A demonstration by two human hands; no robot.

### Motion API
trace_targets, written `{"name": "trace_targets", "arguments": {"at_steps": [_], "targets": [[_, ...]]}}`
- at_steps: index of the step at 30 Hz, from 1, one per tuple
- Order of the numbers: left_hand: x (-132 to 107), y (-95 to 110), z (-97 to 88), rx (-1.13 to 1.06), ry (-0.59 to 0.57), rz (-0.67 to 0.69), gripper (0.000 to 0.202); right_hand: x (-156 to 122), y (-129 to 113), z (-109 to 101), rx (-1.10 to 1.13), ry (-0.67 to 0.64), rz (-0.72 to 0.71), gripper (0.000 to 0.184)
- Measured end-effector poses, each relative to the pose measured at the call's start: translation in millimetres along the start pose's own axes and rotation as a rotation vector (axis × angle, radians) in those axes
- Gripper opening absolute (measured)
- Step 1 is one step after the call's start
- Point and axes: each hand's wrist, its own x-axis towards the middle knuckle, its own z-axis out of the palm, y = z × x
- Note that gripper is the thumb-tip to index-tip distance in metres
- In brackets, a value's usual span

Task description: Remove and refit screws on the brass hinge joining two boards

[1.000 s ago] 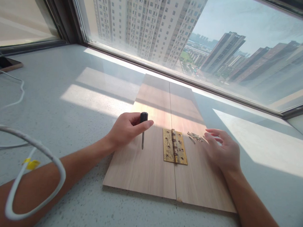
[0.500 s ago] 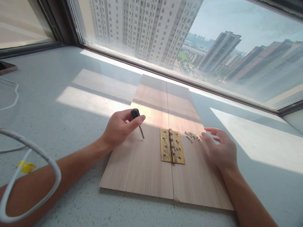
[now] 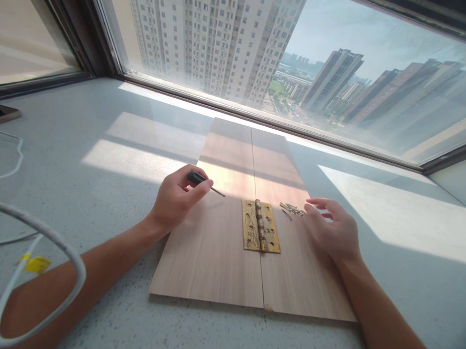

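My left hand [image 3: 180,196] is closed around the black handle of a small screwdriver [image 3: 197,177], whose thin shaft slants down to the right above the left wooden board [image 3: 209,257]. A worn brass hinge [image 3: 261,227] lies opened flat across the seam between that board and the right wooden board [image 3: 301,279]. To the right of the hinge several screws [image 3: 291,209] lie in a small pile. Beside the pile, at the right board's edge, rests my right hand [image 3: 334,229], fingers apart and holding nothing that I can see.
The boards lie on a white speckled counter [image 3: 118,300] below a window [image 3: 228,52]. A white cable [image 3: 73,256] with a yellow tag [image 3: 37,264] loops in front of my left forearm. At the far left lies a phone [image 3: 3,112] with a thin white cord.
The screwdriver has tilted in my left hand, its tip swinging up and right from pointing down. My right hand looks still beside the screws. The view has shifted slightly.
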Motion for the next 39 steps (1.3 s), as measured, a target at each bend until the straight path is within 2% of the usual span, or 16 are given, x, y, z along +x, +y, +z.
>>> {"name": "trace_targets", "arguments": {"at_steps": [14, 20, 32, 39], "targets": [[-1.4, 1.2, 1.4, 0.103, -0.046, 0.029, 0.018, -1.1, -6.7, -3.1, 0.053, 0.027, 0.102, 0.029], [-0.6, -0.7, 0.5, 0.164, -0.020, 0.046, 0.016, -0.4, -4.9, -2.6, 0.062, 0.020, 0.121, 0.030], [2.2, -2.1, 0.7, 0.161, 0.041, -0.020, 0.018, 0.1, -2.5, -4.5, 0.074, 0.042, 0.181, 0.032], [0.8, -1.2, 1.5, 0.162, 0.036, -0.041, 0.019, 1.1, 3.0, -3.9, 0.092, 0.049, 0.172, 0.035]]}}
